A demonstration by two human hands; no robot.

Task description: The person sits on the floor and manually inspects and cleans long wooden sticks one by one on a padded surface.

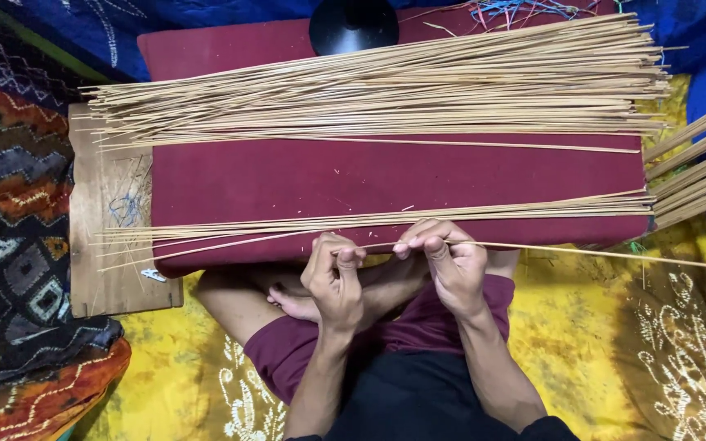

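Left hand (335,276) and right hand (448,260) both pinching single thin cane strip (614,254) at near edge of maroon surface (369,180); strip pile (386,90) lying beyond.

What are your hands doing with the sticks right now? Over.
Left hand and right hand both pinch one thin stick at the maroon cushion's near edge. Big stick pile lies beyond. Nothing blocks the hands.
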